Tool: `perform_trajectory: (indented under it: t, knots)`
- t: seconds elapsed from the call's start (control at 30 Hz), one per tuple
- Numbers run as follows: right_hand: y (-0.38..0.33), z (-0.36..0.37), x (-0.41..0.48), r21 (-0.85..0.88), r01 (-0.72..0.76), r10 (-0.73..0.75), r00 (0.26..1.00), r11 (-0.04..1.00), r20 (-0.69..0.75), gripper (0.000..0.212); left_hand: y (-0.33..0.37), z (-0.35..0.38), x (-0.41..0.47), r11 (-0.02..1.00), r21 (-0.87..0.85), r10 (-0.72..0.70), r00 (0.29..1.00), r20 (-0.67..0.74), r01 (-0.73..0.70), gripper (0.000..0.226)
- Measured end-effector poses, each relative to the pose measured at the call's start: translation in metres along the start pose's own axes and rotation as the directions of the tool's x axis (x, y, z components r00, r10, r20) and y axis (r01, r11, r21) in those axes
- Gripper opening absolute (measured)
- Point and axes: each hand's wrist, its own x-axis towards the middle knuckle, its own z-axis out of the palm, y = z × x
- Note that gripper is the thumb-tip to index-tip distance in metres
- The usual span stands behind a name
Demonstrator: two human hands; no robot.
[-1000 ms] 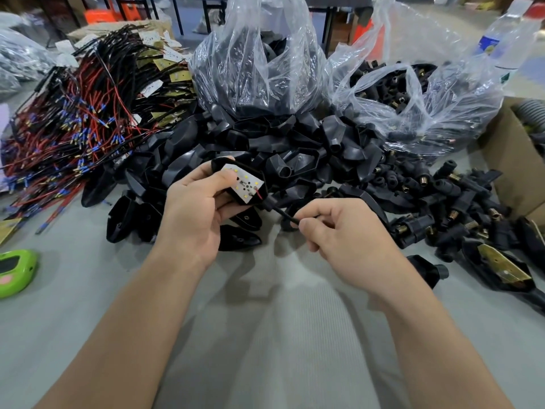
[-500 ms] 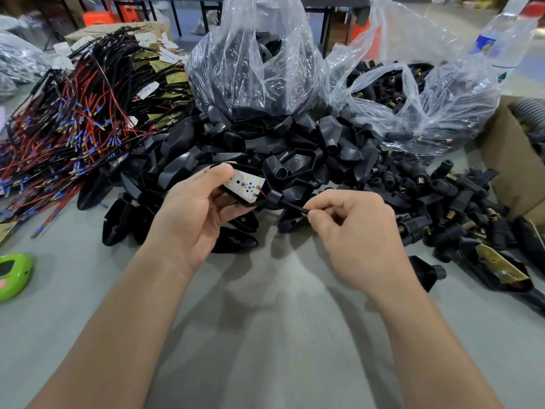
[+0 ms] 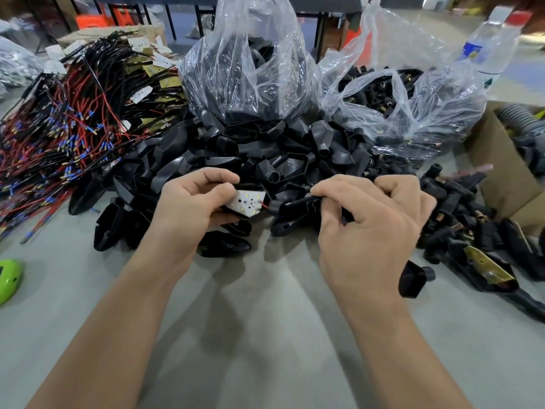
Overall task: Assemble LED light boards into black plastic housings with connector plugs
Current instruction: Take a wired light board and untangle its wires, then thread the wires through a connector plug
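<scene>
My left hand grips a black plastic housing, mostly hidden by the fingers, with a white LED board seated in its open face. A short red wire shows at the board's right edge, beside the housing's round neck. From that neck a black sleeved cable runs right into my right hand, which pinches it between thumb and forefinger. Both hands hover just above the grey table, in front of a heap of empty black housings.
A tangle of red and black wired LED boards fills the left. Two clear bags hold housings and connector plugs. Loose plugs and a cardboard box lie right, a green object at far left.
My right hand has slid left along the cable, closer to the housing's neck, with more fingers curled around it. The left hand has turned the housing slightly, its thumb now over the board's left edge.
</scene>
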Motion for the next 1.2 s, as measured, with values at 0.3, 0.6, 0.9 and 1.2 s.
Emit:
perform_trajectory:
  t: [0.3, 0.6, 0.9, 1.2]
  knots:
    - [0.011, 0.014, -0.004, 0.158, -0.427, 0.376, 0.886, 0.891, 0.273, 0.029, -0.001, -0.003, -0.006, 0.915, 0.396, -0.016, 0.974, 0.225, -0.077, 0.031]
    - [0.018, 0.020, 0.000, 0.328, -0.694, 0.534, 0.710, 0.641, 0.460, 0.029, -0.009, 0.016, -0.016, 0.693, 0.660, 0.052, 0.932, 0.358, -0.292, 0.019]
    - [0.012, 0.017, -0.008, 0.289, -0.574, 0.291, 0.710, 0.766, 0.641, 0.037, 0.003, 0.071, 0.013, 0.985, 0.174, -0.032, 0.990, 0.140, 0.007, 0.030]
    - [0.025, -0.006, 0.012, 0.209, -0.659, 0.211, 0.498, 0.723, 0.841, 0.021, -0.011, 0.104, 0.025, 0.992, 0.096, -0.095, 0.989, 0.116, 0.084, 0.025]
